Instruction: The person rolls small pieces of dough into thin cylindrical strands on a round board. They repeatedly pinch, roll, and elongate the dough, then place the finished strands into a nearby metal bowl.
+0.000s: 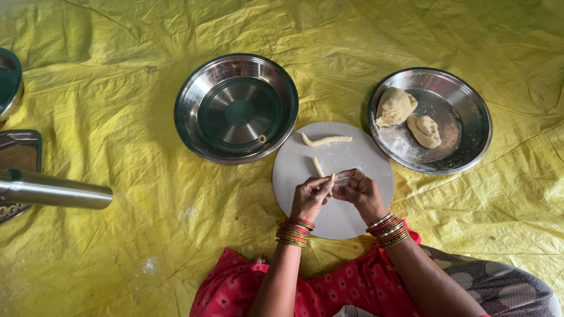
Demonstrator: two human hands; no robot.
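— Hands first: where are they?

— Both meet over the near half of a round white board (352,154) that lies on a yellow sheet (147,223). The left hand (309,198) and the right hand (359,189) come together at the fingertips, each wrist stacked with bangles.

— What do the fingers hold?

— A thin dough strip (320,169). Its near end is pinched between the closed fingertips of both hands, and the rest runs away from them across the board. The fingers are curled in tight around that end; exactly how the end is bent there is too small to tell.

— Anything else on the board?

— A second dough strip (326,140) lies near the far edge, slightly curved, well apart from the hands.

— And around the board?

— To the far left, touching the board's edge, sits a steel bowl (194,100) with a small dough ring (262,139) inside near its rim. To the far right is a steel plate (470,111), dusted with flour, carrying two dough lumps (395,107) side by side. A steel tube (53,189) pokes in from the left edge, above a metal tray (20,149).
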